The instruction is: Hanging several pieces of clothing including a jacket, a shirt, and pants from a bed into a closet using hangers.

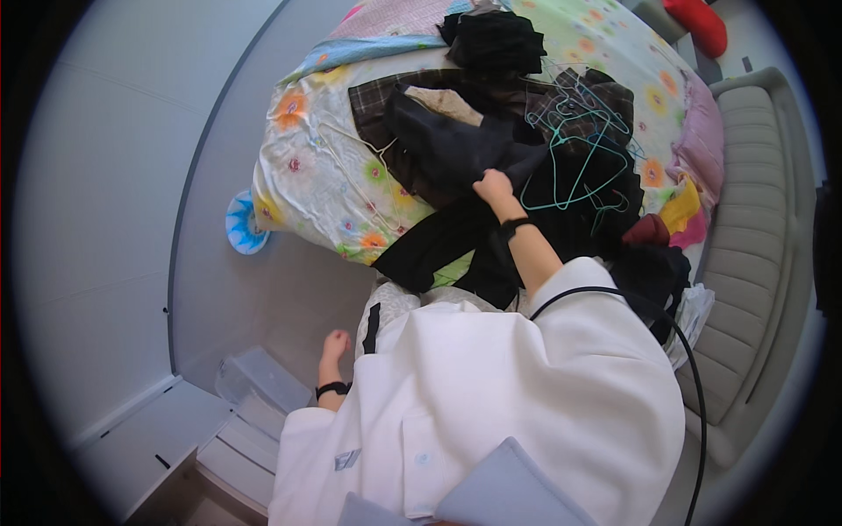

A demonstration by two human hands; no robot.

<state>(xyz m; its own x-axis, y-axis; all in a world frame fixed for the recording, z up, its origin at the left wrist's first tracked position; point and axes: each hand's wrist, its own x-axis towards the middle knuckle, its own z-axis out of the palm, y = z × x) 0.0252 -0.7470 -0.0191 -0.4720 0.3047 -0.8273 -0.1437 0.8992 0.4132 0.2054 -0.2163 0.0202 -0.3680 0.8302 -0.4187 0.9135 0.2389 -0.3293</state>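
My right hand (495, 187) grips the lower edge of a dark grey garment (454, 154) spread over the bed. Beneath that garment lies a dark plaid piece of clothing (368, 105). Just right of the hand is a tangle of turquoise wire hangers (559, 139), resting on dark clothes. A white hanger (352, 174) lies on the flowered sheet (289, 154) to the left. Down at my side hangs my left hand (337, 343), fingers curled in, with nothing visible in it. Black trousers or similar black cloth (421, 246) drape over the near bed edge.
Folded black clothing (496, 41) sits at the bed's far side. A grey padded headboard or seat (743, 217) runs along the right. On the floor at left are a blue-and-white basin (247, 223) and a clear plastic bin (263, 378). A black cable (691, 361) crosses my right sleeve.
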